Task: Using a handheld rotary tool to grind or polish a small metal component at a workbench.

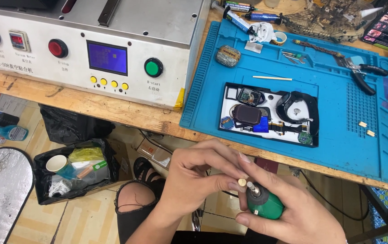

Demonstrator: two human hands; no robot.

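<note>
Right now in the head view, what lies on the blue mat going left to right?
Mottled stone-like lump → thin wooden stick → black tray of dismantled watch parts → black-handled pliers → two small pale pegs.

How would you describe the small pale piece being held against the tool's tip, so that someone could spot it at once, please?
Below the front edge of the wooden bench, the right hand grips a green tool with a metal tip. The left hand pinches a small pale piece beside that tip. Its round, cream-coloured end shows between the fingertips, unlike the two similar pieces lying on the blue mat.
</note>
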